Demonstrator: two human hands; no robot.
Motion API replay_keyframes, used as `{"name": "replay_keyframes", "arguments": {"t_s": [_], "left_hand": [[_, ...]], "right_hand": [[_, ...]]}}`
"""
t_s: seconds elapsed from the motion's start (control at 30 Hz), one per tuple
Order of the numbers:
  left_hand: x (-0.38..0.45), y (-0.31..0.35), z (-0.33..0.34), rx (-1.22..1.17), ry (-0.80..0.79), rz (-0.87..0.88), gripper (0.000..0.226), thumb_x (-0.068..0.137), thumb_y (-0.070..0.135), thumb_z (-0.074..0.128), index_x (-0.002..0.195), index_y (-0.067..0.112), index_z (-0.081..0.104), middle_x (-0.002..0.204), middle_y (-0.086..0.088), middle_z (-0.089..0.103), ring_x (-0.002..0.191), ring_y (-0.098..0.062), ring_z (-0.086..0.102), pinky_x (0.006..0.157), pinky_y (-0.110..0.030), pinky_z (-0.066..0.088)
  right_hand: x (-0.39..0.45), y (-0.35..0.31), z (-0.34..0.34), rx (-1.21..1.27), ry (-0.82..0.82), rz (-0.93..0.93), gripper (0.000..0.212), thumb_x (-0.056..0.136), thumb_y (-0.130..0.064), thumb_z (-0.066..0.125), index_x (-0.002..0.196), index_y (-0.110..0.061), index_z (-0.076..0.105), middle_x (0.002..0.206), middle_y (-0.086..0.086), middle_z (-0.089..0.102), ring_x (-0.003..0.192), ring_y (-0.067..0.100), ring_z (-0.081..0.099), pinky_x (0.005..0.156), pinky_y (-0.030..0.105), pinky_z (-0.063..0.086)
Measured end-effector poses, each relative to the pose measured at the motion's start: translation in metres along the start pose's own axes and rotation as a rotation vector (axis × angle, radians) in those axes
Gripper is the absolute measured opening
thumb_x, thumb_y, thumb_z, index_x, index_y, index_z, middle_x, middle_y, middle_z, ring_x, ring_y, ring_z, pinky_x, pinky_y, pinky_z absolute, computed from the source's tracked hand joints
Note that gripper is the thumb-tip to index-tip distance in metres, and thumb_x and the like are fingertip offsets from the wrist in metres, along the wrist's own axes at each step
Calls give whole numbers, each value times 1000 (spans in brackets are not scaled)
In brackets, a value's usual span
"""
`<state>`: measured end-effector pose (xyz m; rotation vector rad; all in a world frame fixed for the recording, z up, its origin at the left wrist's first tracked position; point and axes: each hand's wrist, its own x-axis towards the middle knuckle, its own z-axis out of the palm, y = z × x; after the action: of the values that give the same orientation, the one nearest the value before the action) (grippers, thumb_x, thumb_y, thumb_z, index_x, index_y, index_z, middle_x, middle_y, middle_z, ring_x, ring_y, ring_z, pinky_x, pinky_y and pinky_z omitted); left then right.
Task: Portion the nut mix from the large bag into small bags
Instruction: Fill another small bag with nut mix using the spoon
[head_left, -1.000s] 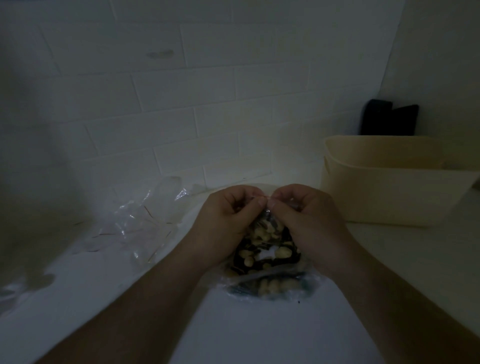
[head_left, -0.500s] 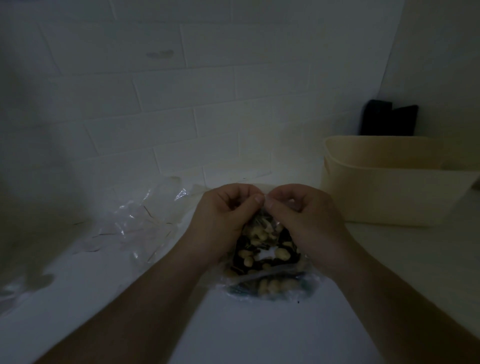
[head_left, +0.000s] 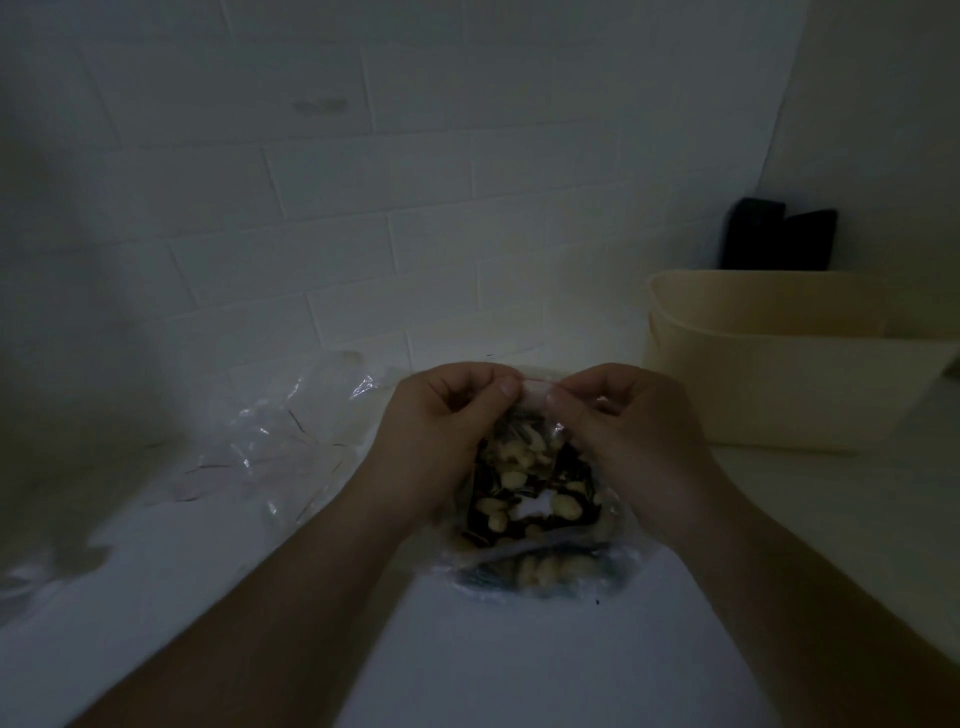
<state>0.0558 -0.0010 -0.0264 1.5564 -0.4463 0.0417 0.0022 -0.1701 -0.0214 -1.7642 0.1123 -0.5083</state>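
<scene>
Both hands, left hand (head_left: 441, 431) and right hand (head_left: 631, 436), pinch the top edge of a filled small bag (head_left: 535, 499) mid-desk; looks like sealing, with empty bags (head_left: 280, 441) waiting left.

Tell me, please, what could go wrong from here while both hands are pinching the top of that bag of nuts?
1. The left hand and right hand pinch only the top edge of the nut bag; if it slips or tears, nuts may spill onto the counter.
2. The scene is dim, so an incomplete seal could go unnoticed.
3. Loose clear bags nearby might get knocked.
</scene>
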Motion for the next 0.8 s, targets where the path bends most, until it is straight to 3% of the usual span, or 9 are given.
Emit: {"name": "replay_keyframes", "arguments": {"t_s": [0.27,0.33,0.43,0.53,0.6,0.7,0.8], "left_hand": [[4,-1,-4,44,41,13,11,96,10,73,87,6,77,89,-19,77,88,-38,75,84,-49,61],[4,-1,-5,34,45,16,10,96,9,72,87,7,77,87,-16,78,83,-30,75,80,-43,62],[3,1,-4,-36,56,20,9,95,7,71,90,8,78,83,-6,78,78,-14,73,74,-27,59],[2,1,-2,-94,54,-18,11,98,10,68,97,9,79,90,-9,79,83,-17,74,80,-32,62],[0,4,2,-194,9,-124,21,101,23,63,110,11,77,101,-13,79,92,-23,76,84,-37,62],[-2,5,5,-273,-131,-304,40,87,41,66,113,12,75,111,-17,78,101,-28,75,92,-41,61],[-4,2,6,-153,-238,-280,19,94,18,71,110,9,75,110,-18,77,95,-26,73,91,-39,59]], "right_hand": [[-1,-3,-2,-37,-39,12,18,85,-21,82,68,-23,76,66,-4,75,63,8,70,63,29,55],[0,-3,-3,29,-44,36,15,84,-22,83,70,-25,78,67,-4,75,60,6,69,58,23,51],[2,-1,-6,114,-49,62,17,87,-20,80,72,-29,80,72,3,76,66,16,69,64,30,56],[4,0,-5,222,-64,115,28,91,-15,75,65,-24,76,70,8,73,68,19,70,67,32,58],[5,0,-4,332,-52,193,33,93,-15,73,61,-23,73,74,12,71,71,23,70,66,33,57],[6,3,-3,441,-11,287,34,95,-21,73,61,-23,72,76,12,69,71,24,68,64,33,58],[7,3,-3,538,27,334,29,96,-23,71,68,-20,69,83,14,69,76,26,68,61,31,57]]}}
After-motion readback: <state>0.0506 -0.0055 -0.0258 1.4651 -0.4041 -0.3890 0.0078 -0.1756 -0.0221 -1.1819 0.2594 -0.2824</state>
